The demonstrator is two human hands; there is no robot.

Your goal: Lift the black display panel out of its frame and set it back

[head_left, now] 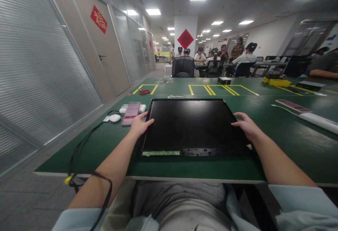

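A black display panel lies on the green table in front of me, its dark screen facing up. A strip of green circuit board shows along its near edge at the left. My left hand grips the panel's left side, thumb on the upper face and fingers around the outer edge. On the right side my right hand holds the opposite edge in the same way, its thumb resting near the screen. The undersides of both grips are hidden.
Beside my left hand lie a phone and a white rounded device with a black cable. Red scissors and a small black box are farther back. At right are another phone and a yellow tray. Several people sit beyond.
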